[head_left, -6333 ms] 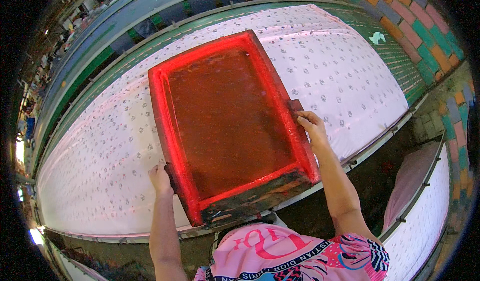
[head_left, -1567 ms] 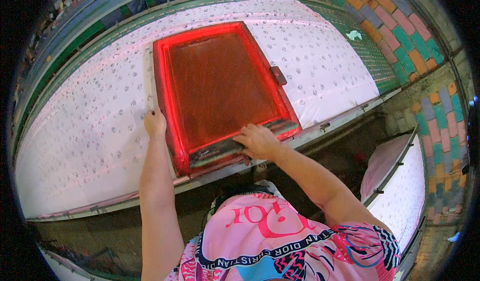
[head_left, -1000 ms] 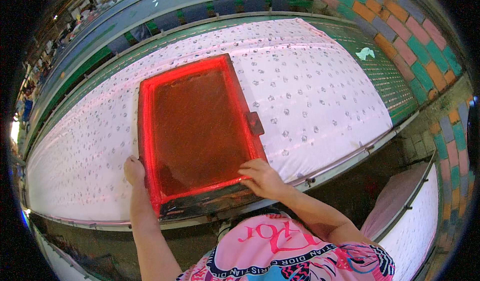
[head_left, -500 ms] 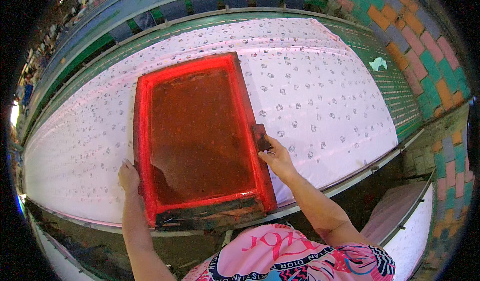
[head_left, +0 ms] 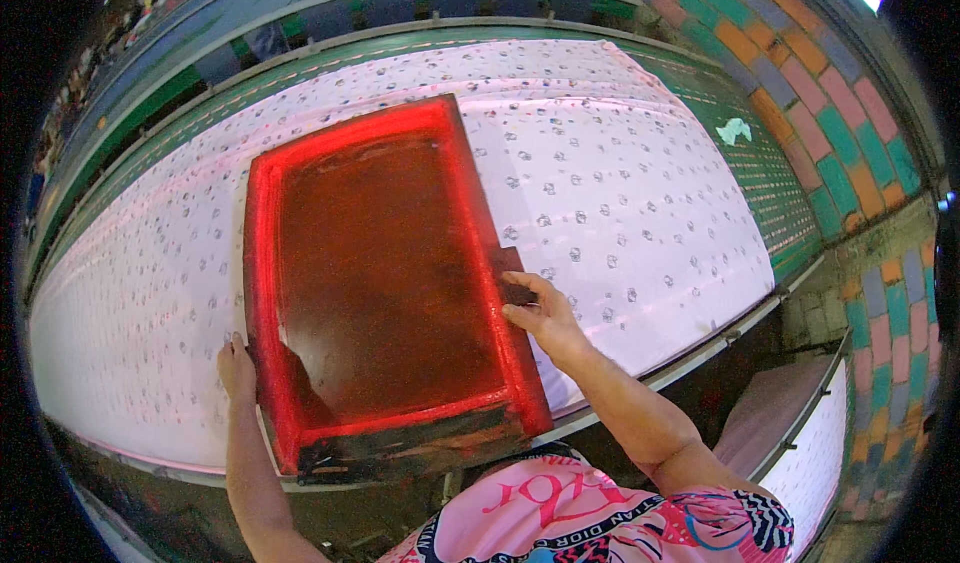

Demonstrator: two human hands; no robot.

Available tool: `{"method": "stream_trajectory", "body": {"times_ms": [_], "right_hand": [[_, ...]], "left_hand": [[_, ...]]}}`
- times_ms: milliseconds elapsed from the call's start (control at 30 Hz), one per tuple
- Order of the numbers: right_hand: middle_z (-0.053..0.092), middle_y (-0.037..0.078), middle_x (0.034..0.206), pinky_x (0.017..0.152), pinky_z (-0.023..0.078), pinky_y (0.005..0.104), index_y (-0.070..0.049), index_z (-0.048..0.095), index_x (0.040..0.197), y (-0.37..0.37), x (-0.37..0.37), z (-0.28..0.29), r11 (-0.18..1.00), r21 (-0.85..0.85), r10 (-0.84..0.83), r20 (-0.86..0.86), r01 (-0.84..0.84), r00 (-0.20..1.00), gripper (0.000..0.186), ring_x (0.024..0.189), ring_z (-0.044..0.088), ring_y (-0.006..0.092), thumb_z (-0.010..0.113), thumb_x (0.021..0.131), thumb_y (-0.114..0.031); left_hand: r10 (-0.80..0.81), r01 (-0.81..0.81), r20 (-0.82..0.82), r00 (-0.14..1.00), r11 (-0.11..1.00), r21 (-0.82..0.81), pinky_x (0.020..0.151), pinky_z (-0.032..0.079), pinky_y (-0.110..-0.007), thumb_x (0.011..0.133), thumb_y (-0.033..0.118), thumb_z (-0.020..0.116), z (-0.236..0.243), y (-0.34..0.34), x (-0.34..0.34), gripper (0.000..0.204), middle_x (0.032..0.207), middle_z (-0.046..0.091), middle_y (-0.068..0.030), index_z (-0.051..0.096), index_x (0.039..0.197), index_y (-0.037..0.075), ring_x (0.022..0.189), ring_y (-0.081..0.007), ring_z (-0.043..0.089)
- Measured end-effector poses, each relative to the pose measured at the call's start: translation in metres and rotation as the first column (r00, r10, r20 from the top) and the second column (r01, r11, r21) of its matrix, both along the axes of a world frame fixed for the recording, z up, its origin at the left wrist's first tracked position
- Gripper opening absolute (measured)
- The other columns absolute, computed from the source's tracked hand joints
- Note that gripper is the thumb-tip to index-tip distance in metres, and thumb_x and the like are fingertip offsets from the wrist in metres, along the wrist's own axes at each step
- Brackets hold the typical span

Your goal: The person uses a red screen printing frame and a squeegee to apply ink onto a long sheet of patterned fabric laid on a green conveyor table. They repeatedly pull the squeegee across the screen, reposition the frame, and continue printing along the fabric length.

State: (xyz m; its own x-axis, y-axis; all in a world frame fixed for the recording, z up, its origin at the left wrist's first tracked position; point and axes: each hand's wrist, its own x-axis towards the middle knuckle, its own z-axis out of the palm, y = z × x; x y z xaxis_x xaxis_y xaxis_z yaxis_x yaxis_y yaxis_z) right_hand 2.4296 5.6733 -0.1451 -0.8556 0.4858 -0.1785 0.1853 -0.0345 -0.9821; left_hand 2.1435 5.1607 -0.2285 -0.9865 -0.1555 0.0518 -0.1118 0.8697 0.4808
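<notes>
A screen printing frame point(head_left: 470, 218) with a red-coated border and a brown mesh point(head_left: 385, 263) lies on the white cloth in front of me. Along its near side runs a black, stained strip point(head_left: 410, 446). My right hand point(head_left: 545, 321) pinches a small dark block point(head_left: 512, 275) on the frame's right side between thumb and fingers. At the left side of the frame, my left hand point(head_left: 238, 371) is closed with its fingers curled at the edge; what part it grips is mostly hidden. Small dark printed motifs cover the white cloth point(head_left: 640, 198) on both sides of the frame.
The cloth lies on a long green table point(head_left: 785, 203) with a metal rail point(head_left: 690, 361) along its near edge. A pale scrap point(head_left: 733, 131) rests at the table's right end. Beyond stands another long table point(head_left: 330, 38). Coloured paving point(head_left: 850, 133) covers the floor at right.
The whole view has shifted slightly, so the frame and cloth appear farther left. My right hand's fingers have come over the dark block. My left hand stays beside the frame's left edge.
</notes>
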Motion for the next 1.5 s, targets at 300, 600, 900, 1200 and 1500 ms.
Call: {"method": "stream_trajectory", "body": {"times_ms": [300, 600, 900, 1200, 1500], "right_hand": [[0.065, 0.013, 0.148, 0.108, 0.053, 0.04, -0.005, 0.068, 0.147, 0.051, 0.011, 0.044, 0.959, 0.276, 0.071, -0.007, -0.067, 0.997, 0.055, 0.132, 0.061, 0.0226, 0.082, 0.096, -0.022], [0.073, 0.011, 0.134, 0.105, 0.052, 0.0374, -0.003, 0.073, 0.139, 0.236, 0.074, 0.053, 0.947, 0.303, -0.059, -0.151, 0.103, 0.987, 0.047, 0.119, 0.067, 0.021, 0.081, 0.096, -0.019], [0.076, 0.012, 0.127, 0.106, 0.052, 0.0357, -0.003, 0.077, 0.132, 0.453, 0.168, 0.007, 0.966, 0.131, -0.212, -0.096, 0.223, 0.973, 0.039, 0.119, 0.068, 0.0215, 0.081, 0.096, -0.016], [0.076, 0.009, 0.126, 0.108, 0.051, 0.0363, -0.002, 0.078, 0.128, 0.609, 0.266, 0.002, 0.934, -0.022, -0.357, -0.076, 0.357, 0.931, 0.032, 0.118, 0.067, 0.02, 0.077, 0.097, -0.011], [0.073, -0.001, 0.127, 0.098, 0.048, 0.0345, -0.01, 0.074, 0.136, 0.685, 0.297, -0.015, 0.945, -0.005, -0.326, -0.013, 0.326, 0.945, 0.033, 0.113, 0.063, 0.0126, 0.071, 0.104, -0.02]], "left_hand": [[0.013, -0.154, 0.246, 0.969, 0.81, 0.565, 0.068, 0.054, -0.044, 0.112, 0.056, 0.056, 0.009, 0.018, -0.011, 0.063, 0.079, 0.067, -0.0089, 0.07, 0.088, -0.001, 0.07, -0.0241, 0.063], [-0.08, -0.214, 0.282, 0.956, 0.469, 0.857, 0.073, 0.059, -0.043, 0.114, 0.054, 0.053, 0.084, 0.238, 0.073, 0.062, 0.084, 0.073, -0.0127, 0.071, 0.089, 0.0, 0.073, -0.0265, 0.07], [-0.108, -0.111, 0.183, 0.977, 0.476, 0.872, 0.068, 0.059, -0.043, 0.114, 0.053, 0.053, 0.059, 0.459, 0.175, 0.066, 0.081, 0.072, -0.0127, 0.075, 0.091, -0.006, 0.069, -0.0255, 0.069], [-0.073, -0.107, 0.186, 0.98, 0.596, 0.796, 0.073, 0.055, -0.044, 0.113, 0.042, 0.057, 0.038, 0.639, 0.274, 0.051, 0.09, 0.072, -0.01, 0.071, 0.095, -0.003, 0.078, -0.021, 0.067], [-0.022, -0.152, 0.231, 0.973, 0.691, 0.707, 0.086, 0.054, -0.041, 0.11, 0.038, 0.062, 0.02, 0.693, 0.309, 0.05, 0.098, 0.076, -0.0145, 0.076, 0.114, -0.01, 0.092, -0.0228, 0.068]]}}
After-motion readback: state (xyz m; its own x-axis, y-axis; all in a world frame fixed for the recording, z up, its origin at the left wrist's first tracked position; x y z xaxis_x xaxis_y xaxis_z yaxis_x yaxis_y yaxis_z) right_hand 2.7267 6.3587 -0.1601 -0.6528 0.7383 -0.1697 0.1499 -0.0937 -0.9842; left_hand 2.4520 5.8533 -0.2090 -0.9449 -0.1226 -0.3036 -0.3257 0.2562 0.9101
